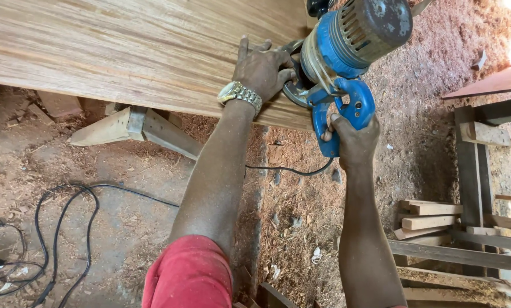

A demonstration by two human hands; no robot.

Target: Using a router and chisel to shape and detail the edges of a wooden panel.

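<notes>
A black power cable (67,228) loops over the sawdust-strewn floor (301,228) at the near left. Above it, a broad wooden panel (124,45) rests on a timber support (136,128). The left hand (261,68), a metal wristwatch (241,94) on its wrist, presses flat on the panel's near edge beside the tool's base, fingers spread, clasping nothing. The blue electric router (347,51) sits at that edge, to the right of this hand. The right hand (355,140) is wrapped tight round the router's blue handle, just below the motor. Judging by the tool's place, the edge work looks under way; how much is left cannot be told. Wood offcuts (432,217) lie at the near right.
</notes>
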